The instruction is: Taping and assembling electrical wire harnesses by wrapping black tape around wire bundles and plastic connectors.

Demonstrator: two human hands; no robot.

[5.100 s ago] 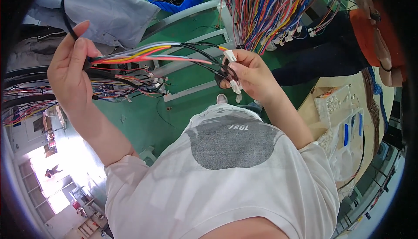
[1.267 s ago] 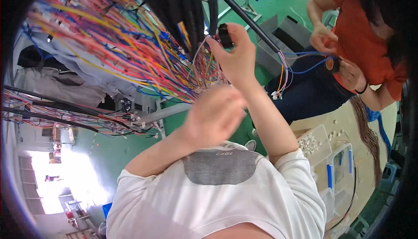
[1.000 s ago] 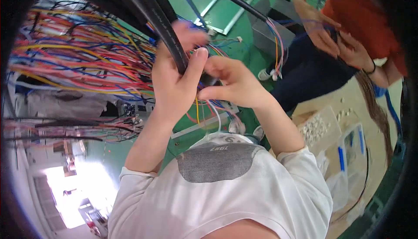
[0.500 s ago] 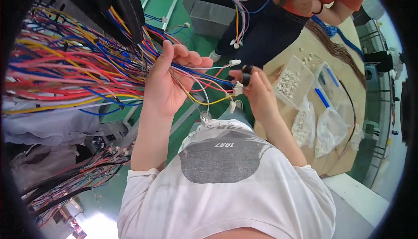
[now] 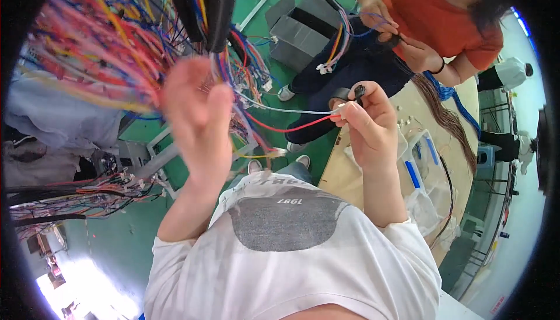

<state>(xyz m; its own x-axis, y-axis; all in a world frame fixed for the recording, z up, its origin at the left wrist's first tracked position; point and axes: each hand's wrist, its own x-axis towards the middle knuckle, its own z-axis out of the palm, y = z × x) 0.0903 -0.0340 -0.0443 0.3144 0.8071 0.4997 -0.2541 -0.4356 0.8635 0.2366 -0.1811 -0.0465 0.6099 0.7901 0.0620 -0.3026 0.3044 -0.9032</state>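
While the left hand is raised and motion-blurred in front of the hanging bundle of coloured wires, its fingers look loosely spread; whether it grips any wire cannot be told. The right hand is closed, pinching the ends of a red wire and a white wire at a small white connector, with a small black part held at the fingertips above. Both wires run left toward the bundle. Thick black cables hang at top. Another person in an orange shirt handles wires at upper right. A wooden table with clear plastic bags sits right.
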